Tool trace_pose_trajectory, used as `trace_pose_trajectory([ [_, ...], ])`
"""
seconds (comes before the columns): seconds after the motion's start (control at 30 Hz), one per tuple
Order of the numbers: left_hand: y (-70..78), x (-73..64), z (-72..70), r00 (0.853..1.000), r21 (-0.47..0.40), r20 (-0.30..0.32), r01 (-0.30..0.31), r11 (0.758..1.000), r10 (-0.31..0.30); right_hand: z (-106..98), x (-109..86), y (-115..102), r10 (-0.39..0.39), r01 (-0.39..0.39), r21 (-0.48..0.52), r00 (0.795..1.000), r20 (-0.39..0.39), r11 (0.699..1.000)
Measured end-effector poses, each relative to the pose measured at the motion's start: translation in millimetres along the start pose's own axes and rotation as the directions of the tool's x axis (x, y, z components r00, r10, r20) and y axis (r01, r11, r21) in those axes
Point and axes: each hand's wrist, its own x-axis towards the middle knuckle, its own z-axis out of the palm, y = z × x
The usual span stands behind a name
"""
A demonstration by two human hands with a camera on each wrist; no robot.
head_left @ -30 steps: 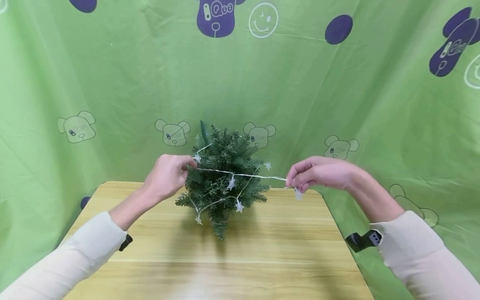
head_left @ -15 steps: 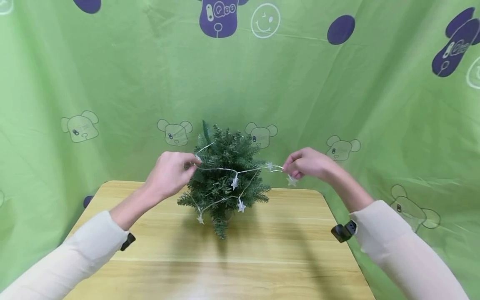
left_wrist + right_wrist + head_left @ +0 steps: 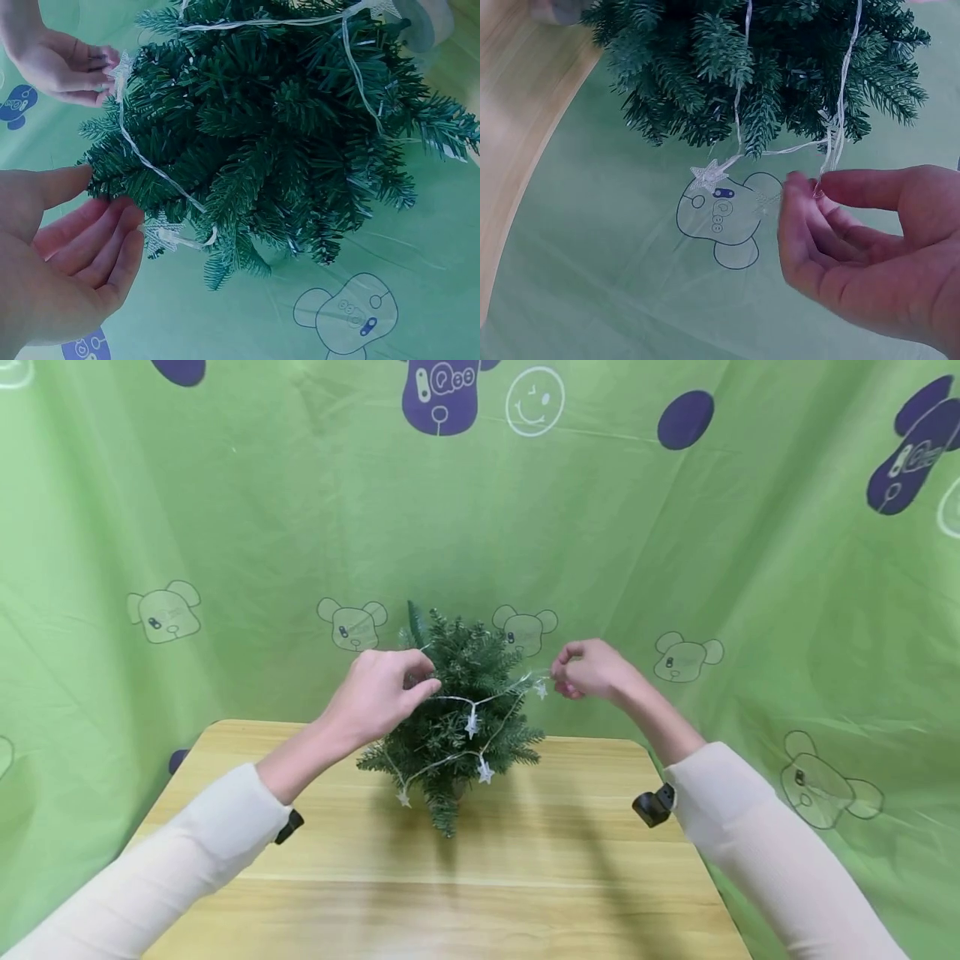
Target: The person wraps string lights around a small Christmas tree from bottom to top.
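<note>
A small green artificial Christmas tree (image 3: 465, 652) stands on the table, wound with a string of star lights (image 3: 485, 769) on whitish wire. My right hand (image 3: 592, 668), to the right of the tree, pinches the wire between thumb and fingertips, as the right wrist view shows. One star (image 3: 709, 175) hangs near that hand. My left hand (image 3: 378, 697) is at the tree's left side, thumb and fingers apart. In the left wrist view its fingertips (image 3: 129, 217) are beside a branch tip and a star (image 3: 161, 234), gripping nothing. In the head view this hand covers part of the wire.
The wooden table (image 3: 360, 893) extends in front of the tree. Behind and around it hangs a green cloth (image 3: 465, 527) printed with bear figures. A black wrist camera (image 3: 654, 806) sits at the right cuff.
My right hand has moved left and up toward the tree with the wire, which is now slacker. My left hand has shifted right and let go of the wire, its fingers spreading.
</note>
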Motion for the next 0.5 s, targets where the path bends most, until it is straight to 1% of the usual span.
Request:
trace_pose_trajectory([
  [0.07,0.5,0.5,0.0,1.0,0.003,0.001,0.003,1.0,-0.003,1,3.1,-3,-0.003,0.004,0.055,1.0,-0.016,0.998],
  [0.1,1.1,0.6,-0.5,1.0,0.007,0.0,0.006,1.0,-0.006,1,4.5,-5,-0.006,0.008,0.069,0.999,-0.04,0.998],
  [0.17,1.3,0.9,-0.7,1.0,0.012,0.0,0.004,1.0,-0.004,2,7.5,-8,-0.003,0.014,0.09,0.993,-0.116,0.996],
  [0.23,1.6,1.6,-1.1,1.0,0.014,0.001,0.0,1.0,0.0,4,10.2,-13,-0.001,0.022,0.099,0.977,-0.213,0.995],
  [0.27,1.5,1.9,-1.1,1.0,0.015,0.001,-0.003,1.0,0.003,5,12.0,-16,-0.003,0.029,0.096,0.965,-0.263,0.995],
  [0.33,1.1,2.4,-1.5,1.0,0.016,0.0,-0.008,1.0,0.008,8,16.6,-23,0.005,0.041,0.124,0.939,-0.344,0.991],
  [0.4,0.7,2.4,-2.4,1.0,0.017,-0.003,-0.007,1.0,0.007,11,21.5,-30,0.013,0.061,0.175,0.918,-0.396,0.983],
  [0.5,1.3,1.7,-3.8,1.0,0.021,0.0,-0.002,1.0,0.002,14,28.2,-41,0.031,0.082,0.24,0.901,-0.432,0.967],
])
